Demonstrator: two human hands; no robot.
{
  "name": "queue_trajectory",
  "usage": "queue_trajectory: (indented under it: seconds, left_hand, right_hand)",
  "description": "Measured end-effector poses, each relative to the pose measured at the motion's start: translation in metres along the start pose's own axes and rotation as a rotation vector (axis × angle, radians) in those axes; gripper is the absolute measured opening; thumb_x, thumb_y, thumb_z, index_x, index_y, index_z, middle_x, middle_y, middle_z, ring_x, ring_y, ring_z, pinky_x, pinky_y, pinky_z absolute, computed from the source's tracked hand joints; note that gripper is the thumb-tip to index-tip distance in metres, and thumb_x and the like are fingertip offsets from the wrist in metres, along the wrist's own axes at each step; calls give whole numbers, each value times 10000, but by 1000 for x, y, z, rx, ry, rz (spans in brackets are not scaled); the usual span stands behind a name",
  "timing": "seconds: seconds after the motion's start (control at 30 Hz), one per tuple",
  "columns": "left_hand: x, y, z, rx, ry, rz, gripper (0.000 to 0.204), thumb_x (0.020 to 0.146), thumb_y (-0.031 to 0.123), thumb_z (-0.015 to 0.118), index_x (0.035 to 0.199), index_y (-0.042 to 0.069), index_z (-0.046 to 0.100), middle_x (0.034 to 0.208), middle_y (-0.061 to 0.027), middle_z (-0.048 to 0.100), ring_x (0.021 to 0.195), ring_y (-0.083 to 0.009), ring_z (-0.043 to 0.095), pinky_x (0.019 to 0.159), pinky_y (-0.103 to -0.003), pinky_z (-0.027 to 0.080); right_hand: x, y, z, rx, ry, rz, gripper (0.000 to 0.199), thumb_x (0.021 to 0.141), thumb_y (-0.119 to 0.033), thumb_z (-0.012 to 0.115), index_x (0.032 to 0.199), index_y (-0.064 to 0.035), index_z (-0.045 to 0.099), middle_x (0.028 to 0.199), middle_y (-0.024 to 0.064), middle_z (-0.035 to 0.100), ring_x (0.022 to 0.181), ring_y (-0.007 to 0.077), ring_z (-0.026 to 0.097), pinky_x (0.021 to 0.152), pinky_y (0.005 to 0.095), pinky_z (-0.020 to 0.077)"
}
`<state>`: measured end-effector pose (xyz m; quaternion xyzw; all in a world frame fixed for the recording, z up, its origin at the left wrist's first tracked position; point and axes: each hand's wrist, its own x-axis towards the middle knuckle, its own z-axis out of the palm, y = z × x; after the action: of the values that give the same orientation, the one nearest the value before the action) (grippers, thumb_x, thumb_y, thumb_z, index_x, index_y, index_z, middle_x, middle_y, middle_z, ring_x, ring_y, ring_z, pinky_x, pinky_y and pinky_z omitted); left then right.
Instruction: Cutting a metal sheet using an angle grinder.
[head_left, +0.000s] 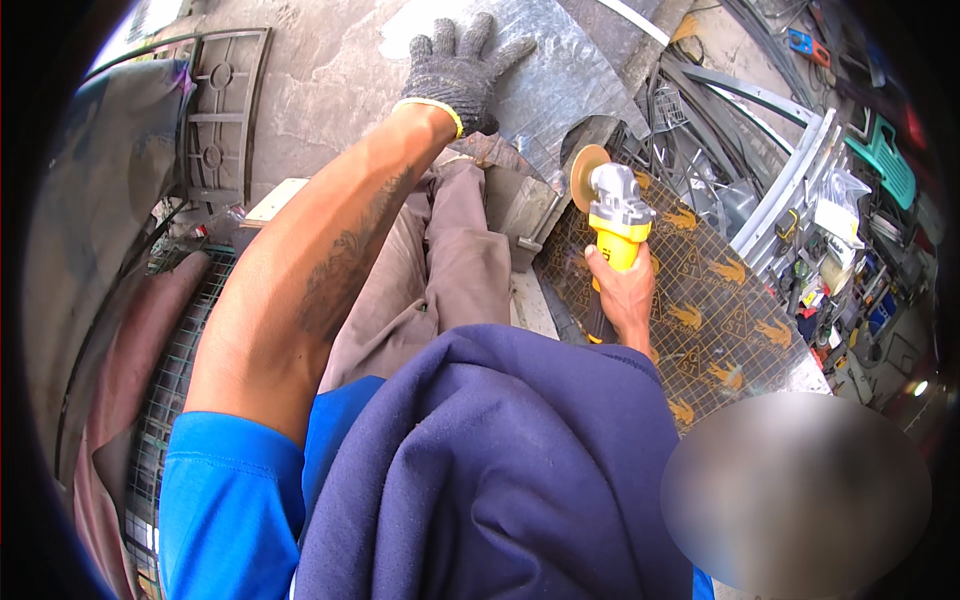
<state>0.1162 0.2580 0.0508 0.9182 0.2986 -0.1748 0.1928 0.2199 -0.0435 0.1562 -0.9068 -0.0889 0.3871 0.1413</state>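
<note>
My left hand [452, 80] wears a dark grey knit glove with a yellow cuff. Its fingers are spread flat over the left part of a shiny grey metal sheet [570, 90]. Bare, my right hand [628, 295] wraps around the body of a yellow and black angle grinder [618, 232] with a silver head. The grinder's tan disc [587, 178] faces left, near the sheet's lower edge; contact with the sheet cannot be made out. Below the grinder lies a dark board [705, 320] with an orange grid pattern.
Cut metal strips and frames [770, 200] crowd the right, beside a teal plastic piece [885, 160] and scattered tools [830, 310]. At left stand a rusty metal grille [247, 110], a wire mesh [170, 390] and a pinkish curled sheet [125, 370]. Concrete floor [320, 90] extends ahead.
</note>
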Motion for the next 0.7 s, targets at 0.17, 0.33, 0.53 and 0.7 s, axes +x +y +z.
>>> queue_trajectory:
  seconds: [0.17,0.33,0.53,0.7]
  left_hand:
    - [-2,-5,6,9,32,-5,1140,681,360,921,1589,530,253,1689,-111,245,1494,-502,261,1135,-733,288]
    - [-1,-1,0,21,21,2,1166,658,361,933,1592,522,254,1689,-107,245,1491,-496,270,1129,-729,296]
    - [-1,-3,3,25,25,6,1176,653,368,935,1595,522,246,1684,-103,248,1495,-487,262,1130,-734,294]
    - [-1,-2,4,9,15,9,1173,660,370,931,1596,520,240,1686,-103,242,1497,-491,252,1131,-737,292]
  right_hand:
    - [18,-5,39,383,-18,-27,490,846,-232,832,1209,-2,595,981,63,677,838,133,635,762,315,538]
    - [23,-3,53,547,-6,-16,447,881,-186,810,1207,-1,568,947,42,647,790,115,611,705,289,520]
    - [18,-13,50,396,-19,10,489,858,-230,831,1207,2,580,959,50,651,791,124,614,722,292,530]
    - [20,-1,48,327,-31,-53,503,852,-252,833,1206,7,586,966,56,660,786,138,623,707,306,538]
